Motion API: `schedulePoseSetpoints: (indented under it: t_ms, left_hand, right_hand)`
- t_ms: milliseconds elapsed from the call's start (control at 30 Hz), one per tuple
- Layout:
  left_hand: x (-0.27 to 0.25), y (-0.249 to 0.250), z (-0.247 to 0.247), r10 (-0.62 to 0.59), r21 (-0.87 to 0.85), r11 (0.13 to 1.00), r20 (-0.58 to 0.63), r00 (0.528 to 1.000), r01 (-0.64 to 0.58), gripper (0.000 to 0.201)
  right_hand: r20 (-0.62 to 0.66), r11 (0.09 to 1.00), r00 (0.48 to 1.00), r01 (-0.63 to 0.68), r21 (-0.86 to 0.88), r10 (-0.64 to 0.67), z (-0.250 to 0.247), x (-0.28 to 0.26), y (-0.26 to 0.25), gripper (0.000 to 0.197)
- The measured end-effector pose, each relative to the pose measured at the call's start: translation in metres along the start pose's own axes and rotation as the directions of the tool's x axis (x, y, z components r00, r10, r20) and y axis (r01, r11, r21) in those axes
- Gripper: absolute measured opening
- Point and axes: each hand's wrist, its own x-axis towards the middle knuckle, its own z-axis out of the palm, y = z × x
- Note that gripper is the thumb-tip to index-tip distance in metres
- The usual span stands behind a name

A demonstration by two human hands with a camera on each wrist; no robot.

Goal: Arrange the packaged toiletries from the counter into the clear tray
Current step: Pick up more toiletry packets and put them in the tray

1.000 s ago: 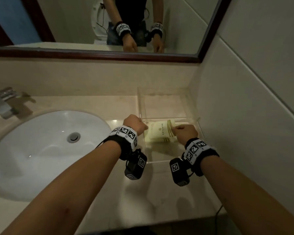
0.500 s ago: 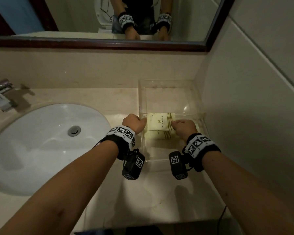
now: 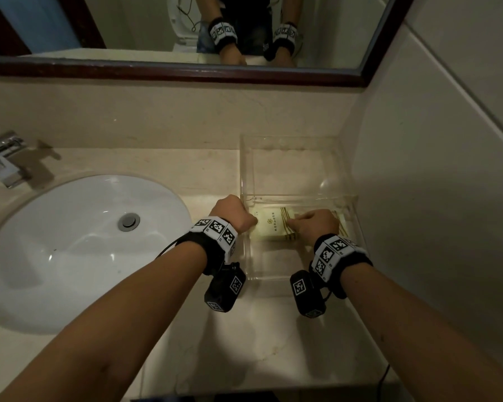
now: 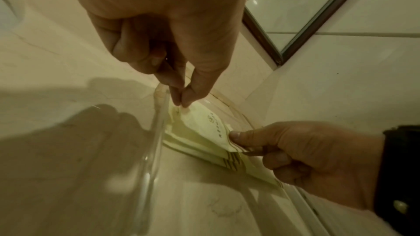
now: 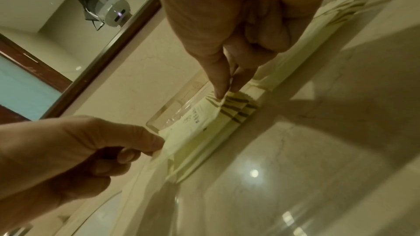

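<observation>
Both your hands held the pale striped toiletry packets (image 3: pixel 273 226) inside the clear tray (image 3: pixel 296 146), low at its near end. Your left hand (image 3: pixel 232 214) pinched the left edge, your right hand (image 3: pixel 317 227) pinched the striped end. Tray sat on the marble counter (image 3: pixel 244 329), right of the sink (image 3: pixel 79 242).

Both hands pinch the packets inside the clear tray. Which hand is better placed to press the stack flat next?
Probably the right hand: it lies over the packets inside the clear tray, while the left hand only reaches their end across the tray's left wall.
</observation>
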Motion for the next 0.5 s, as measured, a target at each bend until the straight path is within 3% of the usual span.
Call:
schedulePoseSetpoints:
  t_ms: [300, 500]
  left_hand:
    - [-0.001, 0.012, 0.006, 0.093, 0.262, 0.961, -0.020, 0.995, -0.085, 0.014]
    - [0.000, 0.011, 0.001, 0.116, 0.240, 0.964, -0.006, 0.993, -0.111, 0.021]
  right_hand:
    - [-0.026, 0.995, 0.999, 0.021, -0.098, -0.024, 0.004, 0.002, 0.000, 0.021]
    - [-0.037, 0.996, 0.995, 0.087, -0.002, -0.087, 0.003, 0.000, -0.003, 0.023]
